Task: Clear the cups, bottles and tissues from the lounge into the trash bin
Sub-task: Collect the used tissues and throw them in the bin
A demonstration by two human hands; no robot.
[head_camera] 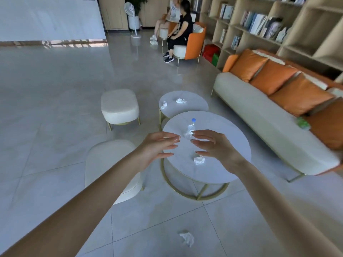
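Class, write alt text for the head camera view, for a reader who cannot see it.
Two bare hands, the left hand and the right hand, reach open and empty toward a clear water bottle with a blue cap on a round white table. Crumpled tissues lie on that table, on a smaller table behind and on the floor; a sofa stands on the right.

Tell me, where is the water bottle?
The water bottle stands upright on the nearer round table, just beyond the right hand, with a crumpled tissue nearer the camera.
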